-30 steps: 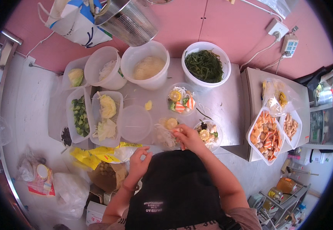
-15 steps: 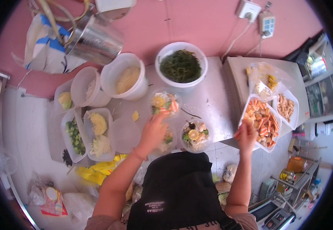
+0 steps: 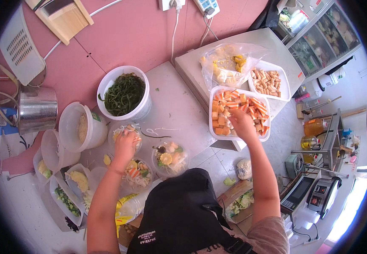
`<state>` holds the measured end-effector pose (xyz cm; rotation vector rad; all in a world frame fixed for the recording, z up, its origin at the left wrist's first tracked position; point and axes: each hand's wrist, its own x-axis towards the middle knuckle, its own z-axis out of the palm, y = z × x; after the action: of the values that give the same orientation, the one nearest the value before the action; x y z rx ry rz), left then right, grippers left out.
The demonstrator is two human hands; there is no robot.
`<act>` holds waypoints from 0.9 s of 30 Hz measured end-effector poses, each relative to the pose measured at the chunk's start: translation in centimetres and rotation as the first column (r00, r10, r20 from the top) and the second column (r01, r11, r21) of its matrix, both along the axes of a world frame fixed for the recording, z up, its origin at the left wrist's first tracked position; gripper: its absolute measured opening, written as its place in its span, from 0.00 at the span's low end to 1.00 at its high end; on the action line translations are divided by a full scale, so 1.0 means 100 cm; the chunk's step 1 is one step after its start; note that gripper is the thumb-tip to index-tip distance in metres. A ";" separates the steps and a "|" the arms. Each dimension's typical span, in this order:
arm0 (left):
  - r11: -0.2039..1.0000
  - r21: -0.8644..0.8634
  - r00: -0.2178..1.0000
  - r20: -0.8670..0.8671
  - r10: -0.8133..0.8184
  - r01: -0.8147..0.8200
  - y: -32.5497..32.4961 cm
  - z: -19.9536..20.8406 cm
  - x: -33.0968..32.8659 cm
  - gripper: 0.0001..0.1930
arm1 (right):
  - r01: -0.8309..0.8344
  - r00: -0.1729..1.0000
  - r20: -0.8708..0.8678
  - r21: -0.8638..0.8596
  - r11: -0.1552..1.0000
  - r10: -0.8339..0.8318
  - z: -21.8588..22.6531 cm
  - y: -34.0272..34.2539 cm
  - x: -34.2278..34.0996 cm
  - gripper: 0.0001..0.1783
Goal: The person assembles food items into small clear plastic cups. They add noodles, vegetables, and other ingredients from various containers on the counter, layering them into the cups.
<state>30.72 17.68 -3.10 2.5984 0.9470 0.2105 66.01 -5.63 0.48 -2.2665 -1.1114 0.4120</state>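
My left hand (image 3: 125, 144) is above a clear round bowl (image 3: 138, 148), its fingers drawn together; what they hold, if anything, is hidden. My right hand (image 3: 242, 123) reaches into a white tray (image 3: 214, 130) of orange-and-white crab stick pieces (image 3: 259, 108) and orange-brown cubes (image 3: 219, 120). Its fingertips are pinched down among the pieces, and I cannot make out what is between them. Closer to me stand two more clear bowls: one with crab stick, greens and pale strips (image 3: 138, 174), the other with a corn slice (image 3: 165, 158), balls and dark fungus.
A white tub of dark green seaweed strips (image 3: 124, 93) stands by the pink wall. Left of it are a tub of pale noodles (image 3: 82, 127) and trays of chopped greens (image 3: 66, 202) and cabbage. Behind the crab stick tray lie a plastic bag (image 3: 225, 63) and a tray of small sausages (image 3: 268, 82).
The view has turned and shifted to the right. My right hand has gone from the tray's near edge into its middle. My left hand stays over the far bowl.
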 end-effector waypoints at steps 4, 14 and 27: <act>0.808 -0.587 0.988 0.092 0.126 -0.049 -0.038 0.043 0.012 0.09 | 0.040 0.973 0.230 -0.228 0.973 0.014 -0.015 0.024 -0.007 0.15; 0.886 -0.463 0.956 0.260 0.136 0.000 -0.095 0.010 0.000 0.10 | -0.095 0.993 0.057 -0.165 0.982 0.105 -0.019 0.030 0.000 0.33; 0.861 -0.448 0.881 0.270 0.388 -0.242 -0.124 0.013 -0.069 0.08 | -0.177 0.978 0.099 -0.065 0.982 0.183 -0.013 0.023 -0.001 0.27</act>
<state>23.83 5.25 -1.79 1.9303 1.1432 0.4956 65.87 -3.37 -0.81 -2.2659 -1.3818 0.4042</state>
